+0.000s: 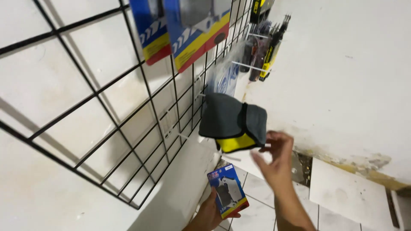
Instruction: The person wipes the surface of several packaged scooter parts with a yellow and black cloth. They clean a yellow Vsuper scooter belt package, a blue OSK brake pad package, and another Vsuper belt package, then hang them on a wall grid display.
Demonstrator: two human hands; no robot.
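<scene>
Your right hand [276, 160] is half open, fingertips pinching at the grey-and-yellow folded cloth pad [234, 122] hanging on the black wire grid panel [128, 128], 11 o'clock from it. Probably soft, light; take its lower corner. Left hand [209, 214] grips a blue carded blister pack [227, 196], 6 o'clock.

Bright, even light washes the white wall [351, 77] almost to glare. The black wire grid [128, 111] casts soft grey shadows behind its bars. The right hand [274, 160] is motion-blurred, and straight lines bow toward the edges.
</scene>
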